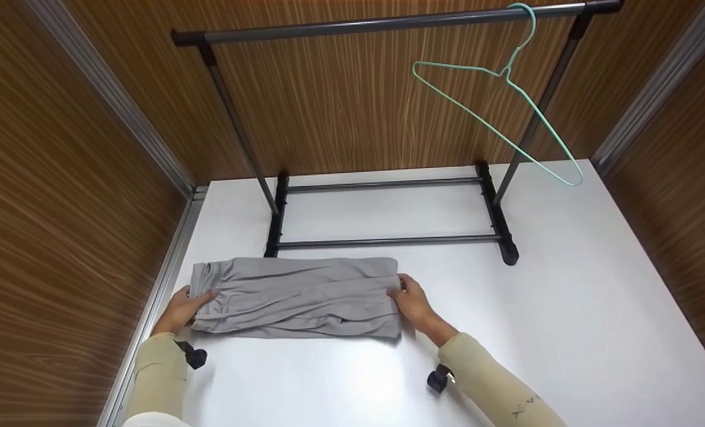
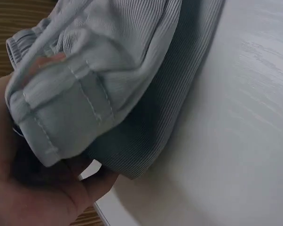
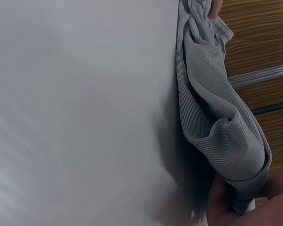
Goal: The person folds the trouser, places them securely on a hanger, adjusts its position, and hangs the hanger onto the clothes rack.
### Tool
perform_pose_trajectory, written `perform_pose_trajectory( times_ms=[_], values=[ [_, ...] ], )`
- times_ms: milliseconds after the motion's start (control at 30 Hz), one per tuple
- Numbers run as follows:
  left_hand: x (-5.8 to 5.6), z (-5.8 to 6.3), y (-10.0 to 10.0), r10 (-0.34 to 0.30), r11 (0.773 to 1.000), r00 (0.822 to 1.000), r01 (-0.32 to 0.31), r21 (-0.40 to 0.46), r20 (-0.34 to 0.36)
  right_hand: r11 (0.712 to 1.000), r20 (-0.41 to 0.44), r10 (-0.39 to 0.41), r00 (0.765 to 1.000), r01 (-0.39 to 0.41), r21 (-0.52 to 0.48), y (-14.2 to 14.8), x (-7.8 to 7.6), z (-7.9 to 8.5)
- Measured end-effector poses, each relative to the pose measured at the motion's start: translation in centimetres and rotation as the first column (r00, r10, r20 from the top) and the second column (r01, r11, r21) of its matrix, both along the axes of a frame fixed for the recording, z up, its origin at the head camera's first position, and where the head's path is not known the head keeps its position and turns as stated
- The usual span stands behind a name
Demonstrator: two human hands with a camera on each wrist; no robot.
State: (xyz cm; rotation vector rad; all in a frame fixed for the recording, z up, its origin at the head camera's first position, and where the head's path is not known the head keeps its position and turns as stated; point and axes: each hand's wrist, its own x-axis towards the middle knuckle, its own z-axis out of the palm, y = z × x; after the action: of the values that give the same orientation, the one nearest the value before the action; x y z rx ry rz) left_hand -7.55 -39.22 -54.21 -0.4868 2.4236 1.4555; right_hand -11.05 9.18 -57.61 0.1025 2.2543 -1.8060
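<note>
A pair of folded grey trousers (image 1: pixel 305 299) in ribbed fabric lies lengthwise across the front left of the white table, creased along its top. My left hand (image 1: pixel 180 308) grips the gathered waistband end, thumb on top and fingers underneath. Close up in the left wrist view, stitched seams of the trousers (image 2: pixel 127 42) run over the left hand (image 2: pixel 43 193). At the opposite, folded end my right hand (image 1: pixel 414 302) pinches the cloth between thumb and fingers. In the right wrist view that end of the trousers (image 3: pixel 226 136) sags in a fold above the right hand (image 3: pixel 254 212), apparently lifted slightly.
Behind the trousers stands a dark metal clothes rack (image 1: pixel 388 241), its feet on the white table (image 1: pixel 565 308). From its top bar, towards the right, hangs a mint-green hanger (image 1: pixel 477 115). Wood-grain panels (image 1: pixel 352 107) enclose the back and both sides.
</note>
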Motion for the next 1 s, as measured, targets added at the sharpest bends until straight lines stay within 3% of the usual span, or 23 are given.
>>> perform_pose_trajectory(
  times_ms=[67,133,200,467,700,800,867,1000],
  values=[
    [0.4,-0.1,0.4,-0.001,0.990,1.000,-0.001,0.142,0.013,0.999,-0.030,0.000,1.000,0.001,0.045,1.0,0.1,0.2],
    [0.7,-0.2,1.1,-0.002,0.965,1.000,-0.002,0.261,0.015,0.996,-0.061,-0.002,0.998,0.007,0.085,2.1,0.3,0.4],
    [0.9,-0.1,1.9,-0.004,0.949,1.000,0.003,0.316,0.001,0.993,-0.090,-0.003,0.996,0.013,0.120,3.5,0.5,0.8],
    [1.1,0.5,6.9,-0.042,0.935,0.993,0.078,0.347,-0.108,0.977,-0.177,-0.009,0.984,0.047,0.209,9.6,0.8,2.1],
    [0.2,0.9,12.4,-0.027,0.917,0.983,0.096,0.387,-0.179,0.961,-0.186,-0.065,0.981,0.111,0.253,14.8,0.8,3.2],
    [-1.0,0.5,15.0,-0.049,0.922,0.984,0.111,0.371,-0.174,0.937,-0.209,-0.095,0.973,0.158,0.311,17.2,1.3,3.6],
    [-1.6,-0.5,16.3,-0.060,0.923,0.984,0.118,0.366,-0.166,0.914,-0.228,-0.106,0.968,0.185,0.362,18.4,1.6,3.6],
    [-2.2,-1.6,18.2,-0.107,0.948,0.984,0.145,0.284,-0.145,0.880,-0.261,-0.115,0.959,0.220,0.422,19.9,2.1,2.8]
  ],
)
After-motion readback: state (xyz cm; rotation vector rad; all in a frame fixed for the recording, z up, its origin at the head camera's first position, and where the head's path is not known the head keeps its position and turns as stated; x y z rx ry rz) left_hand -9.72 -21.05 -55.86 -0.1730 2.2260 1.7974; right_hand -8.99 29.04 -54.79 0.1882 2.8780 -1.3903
